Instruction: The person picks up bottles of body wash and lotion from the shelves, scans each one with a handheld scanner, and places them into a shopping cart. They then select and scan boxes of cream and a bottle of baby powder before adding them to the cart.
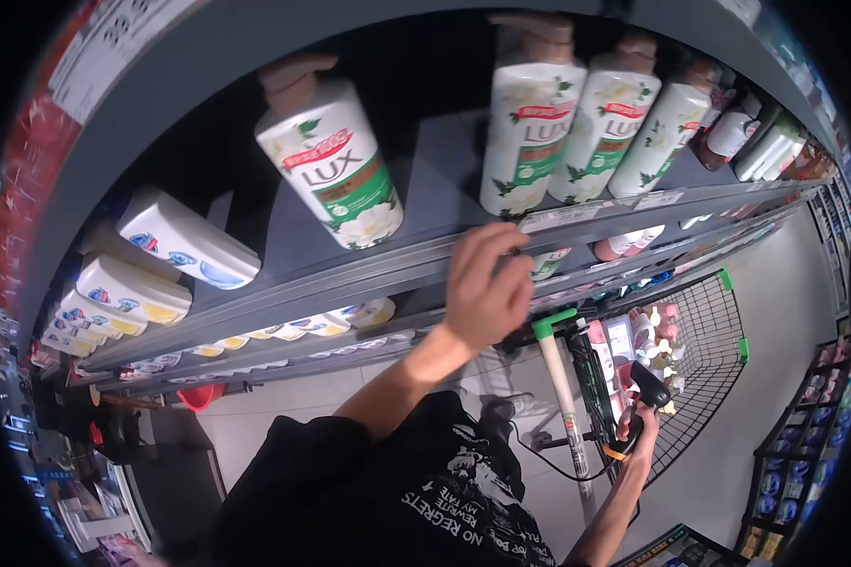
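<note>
1. Head view, centre: the left hand, slightly blurred, is at the front edge of a grey shelf, fingers loosely curled with nothing visible in them. Whether it touches the edge is unclear.
2. Head view, above it: a row of white pump bottles stands just beyond the fingers; a lone pump bottle stands to the left, near the shelf's front. A careless knuckle or sleeve could plausibly tip one off, as they look tall and narrow.
3. Head view, lower right: the right hand grips a black scanner by its handle, over a shopping cart holding assorted packages.
4. Head view, below: a thin cable loops near the cart's pale handle bar. It might snag there if the cart rolls or the scanner is pulled away, jerking the grip loose.
</note>
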`<action>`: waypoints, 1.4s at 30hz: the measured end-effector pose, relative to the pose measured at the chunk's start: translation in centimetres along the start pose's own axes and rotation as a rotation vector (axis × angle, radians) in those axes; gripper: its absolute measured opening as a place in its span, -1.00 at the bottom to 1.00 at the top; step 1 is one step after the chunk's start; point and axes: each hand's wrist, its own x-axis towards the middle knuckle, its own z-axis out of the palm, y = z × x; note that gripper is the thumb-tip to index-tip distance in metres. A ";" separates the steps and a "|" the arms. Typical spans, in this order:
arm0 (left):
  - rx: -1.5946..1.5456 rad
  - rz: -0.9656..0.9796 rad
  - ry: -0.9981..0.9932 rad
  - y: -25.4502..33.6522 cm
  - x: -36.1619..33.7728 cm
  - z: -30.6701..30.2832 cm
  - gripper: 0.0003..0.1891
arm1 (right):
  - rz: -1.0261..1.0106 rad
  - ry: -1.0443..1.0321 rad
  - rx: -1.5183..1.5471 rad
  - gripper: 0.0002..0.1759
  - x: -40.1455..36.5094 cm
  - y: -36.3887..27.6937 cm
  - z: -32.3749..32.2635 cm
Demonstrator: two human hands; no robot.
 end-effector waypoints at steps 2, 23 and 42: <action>-0.275 0.043 -0.130 2.1 -2.4 0.7 -0.82 | -0.022 -0.020 0.104 -0.62 0.2 1.2 -0.3; -0.237 0.081 -0.529 1.0 -20.7 -2.0 -0.80 | -0.265 -0.134 0.194 -0.66 -6.2 10.6 4.7; -0.262 0.066 -0.619 -2.2 -23.3 -21.3 -0.80 | -0.366 0.001 0.302 -0.59 -20.9 20.8 17.0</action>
